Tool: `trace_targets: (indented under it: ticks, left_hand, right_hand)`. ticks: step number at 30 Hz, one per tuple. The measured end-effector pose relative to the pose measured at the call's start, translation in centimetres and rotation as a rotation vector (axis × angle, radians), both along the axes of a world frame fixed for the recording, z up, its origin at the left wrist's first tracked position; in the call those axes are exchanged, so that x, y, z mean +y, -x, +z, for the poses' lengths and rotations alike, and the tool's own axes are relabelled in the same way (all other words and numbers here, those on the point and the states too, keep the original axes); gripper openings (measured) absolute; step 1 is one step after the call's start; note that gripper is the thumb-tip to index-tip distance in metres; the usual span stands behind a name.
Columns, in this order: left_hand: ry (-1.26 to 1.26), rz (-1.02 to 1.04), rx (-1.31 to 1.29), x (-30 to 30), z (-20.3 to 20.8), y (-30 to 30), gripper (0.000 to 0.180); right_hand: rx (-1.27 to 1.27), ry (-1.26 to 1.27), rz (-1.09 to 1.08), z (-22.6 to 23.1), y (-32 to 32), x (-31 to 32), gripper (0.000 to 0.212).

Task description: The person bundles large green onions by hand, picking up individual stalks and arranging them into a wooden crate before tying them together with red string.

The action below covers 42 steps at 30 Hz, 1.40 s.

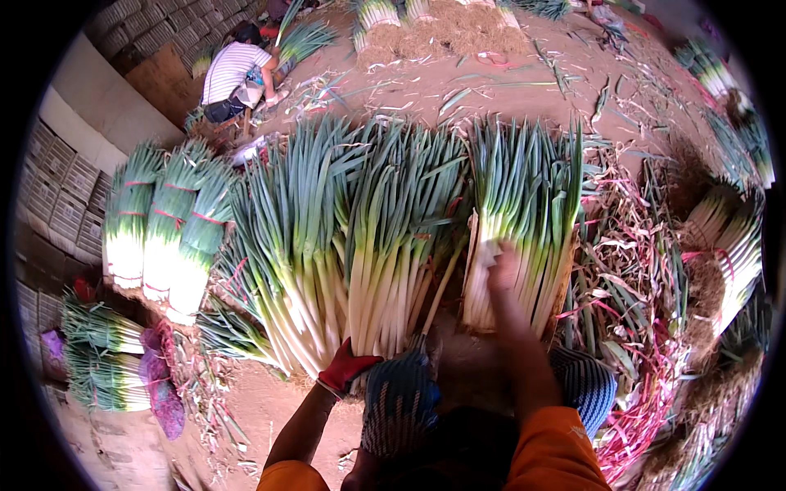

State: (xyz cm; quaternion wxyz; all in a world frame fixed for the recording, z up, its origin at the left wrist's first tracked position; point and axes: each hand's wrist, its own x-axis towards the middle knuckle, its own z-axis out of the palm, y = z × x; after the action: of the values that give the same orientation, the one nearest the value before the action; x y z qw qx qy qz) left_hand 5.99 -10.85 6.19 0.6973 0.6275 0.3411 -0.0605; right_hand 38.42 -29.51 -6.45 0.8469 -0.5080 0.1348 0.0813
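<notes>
Long green onions (307,245) with white stems and green tops lie in a thick pile before me, tops pointing away. My left hand (350,367), in a red glove, is at the pile's near white ends, its thumb and fingers around some of them. To the right, more green onions (524,213) stand in a wooden frame (565,290). My right hand (502,268) is over their pale stems, smeared by motion. A whitish patch shows at its fingertips; whether the fingers hold anything is unclear.
Tied onion bundles (168,221) stand at left, with more bundles (106,356) below them. Dry leaf scraps and pink twine (647,409) cover the right side. Rooted bundles (712,254) lie farther right. Another person (237,74) sits low at the far left among onions.
</notes>
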Motion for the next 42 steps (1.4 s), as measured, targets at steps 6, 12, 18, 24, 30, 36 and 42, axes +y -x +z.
trace_targets:
  ticks: [6,12,18,24,30,36,42]
  left_hand:
    - [-0.172,-0.085,-0.003,-2.8,10.8,0.4,0.053]
    - [-0.168,-0.216,0.165,-6.7,19.9,2.0,0.046]
    - [-0.184,-0.288,0.159,-8.8,22.0,-0.2,0.066]
    - [-0.044,-0.431,-0.034,-9.4,16.4,-11.8,0.060]
    - [0.245,-0.576,-0.184,-10.5,0.6,-23.7,0.064]
    - [0.377,-0.541,0.010,-14.4,-15.3,-28.1,0.045]
    - [0.350,-0.596,0.318,-17.3,-24.5,-25.8,0.038]
  right_hand:
    - [0.452,-0.714,0.883,9.7,14.2,15.4,0.059]
    - [0.385,-1.134,0.807,17.2,10.0,13.9,0.052]
    - [0.179,-1.082,0.608,23.6,0.8,7.5,0.059]
    - [-0.069,-0.850,0.446,28.4,-12.2,-1.7,0.056]
    - [-0.302,-0.590,0.390,24.1,-20.1,-4.5,0.048]
    - [-0.191,-0.315,0.191,9.6,-24.1,-6.2,0.070]
    - [-0.125,-0.078,0.121,-5.7,-20.5,-7.0,0.092]
